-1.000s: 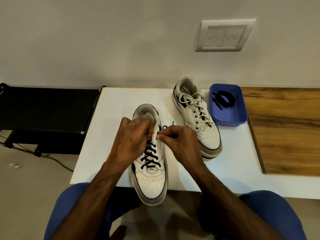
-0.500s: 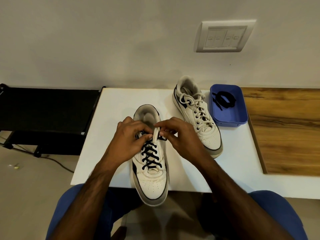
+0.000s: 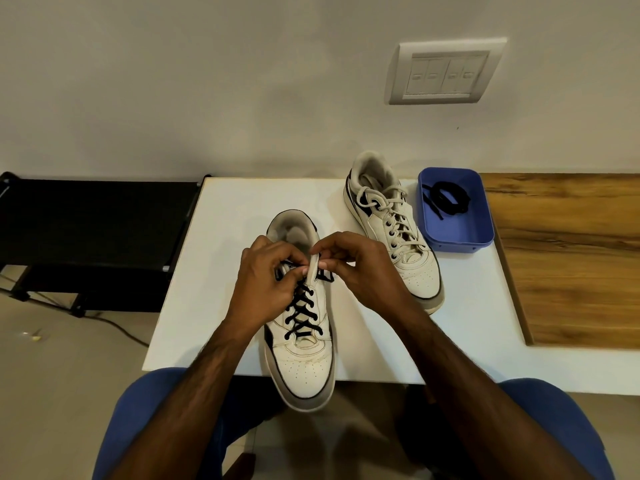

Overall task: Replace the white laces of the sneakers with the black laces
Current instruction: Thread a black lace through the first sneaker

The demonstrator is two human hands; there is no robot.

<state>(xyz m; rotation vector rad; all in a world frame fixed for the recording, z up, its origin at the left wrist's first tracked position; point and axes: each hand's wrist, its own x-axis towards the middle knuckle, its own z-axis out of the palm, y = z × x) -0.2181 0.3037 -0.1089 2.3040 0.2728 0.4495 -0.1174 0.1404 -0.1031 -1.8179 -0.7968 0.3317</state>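
Observation:
A white sneaker (image 3: 304, 358) lies toe toward me, hanging over the front edge of the white table (image 3: 239, 216). A black lace (image 3: 301, 313) crosses its lower eyelets. My left hand (image 3: 266, 285) and my right hand (image 3: 360, 271) meet at the top of the tongue. Both pinch at the upper eyelets, where the black lace ends show between the fingers. A second sneaker (image 3: 394, 230) with white laces (image 3: 388, 209) stands behind to the right. Another black lace (image 3: 446, 197) lies coiled in the blue tray (image 3: 457, 237).
A wooden surface (image 3: 571, 254) adjoins the table on the right. A black rack (image 3: 93, 220) stands to the left, with a cable on the floor below it. A switch plate (image 3: 445, 72) is on the wall. My blue-clad knees are under the table edge.
Both hands have come closer together at the top of the tongue; the right hand moved up and left from the sneaker's right side.

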